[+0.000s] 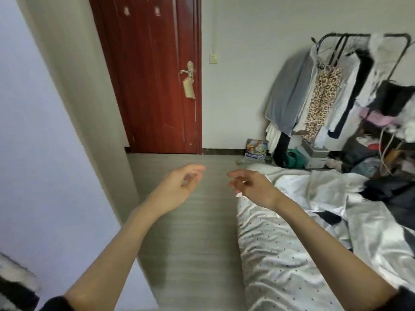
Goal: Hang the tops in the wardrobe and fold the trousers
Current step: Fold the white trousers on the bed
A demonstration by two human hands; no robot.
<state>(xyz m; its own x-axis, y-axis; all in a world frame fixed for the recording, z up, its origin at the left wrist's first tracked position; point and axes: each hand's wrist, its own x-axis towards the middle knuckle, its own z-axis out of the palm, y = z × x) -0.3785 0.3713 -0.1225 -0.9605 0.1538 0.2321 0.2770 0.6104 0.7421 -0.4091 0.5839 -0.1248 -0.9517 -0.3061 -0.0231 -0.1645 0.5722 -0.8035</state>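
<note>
Both bare forearms reach forward over the grey floor [193, 232]; the left hand [179, 184] and right hand [251, 187] hang loosely curled, holding nothing (palms facing each other). Tops [318, 102] hang on the clothes rack [359, 37]; dark garments [390, 191] lie on the bed [280, 254].

Tops [318, 102] hanging crowded on black rail, leopard-print one among them, dark garment [390, 191] crumpled on bed

Pretty soft, even indoor light with only faint shadows, fisheye bending the door [155, 75] and frame edges, and the clothes rack [350, 86] at upper right smeared with motion blur, hands a bit fuzzy too.
</note>
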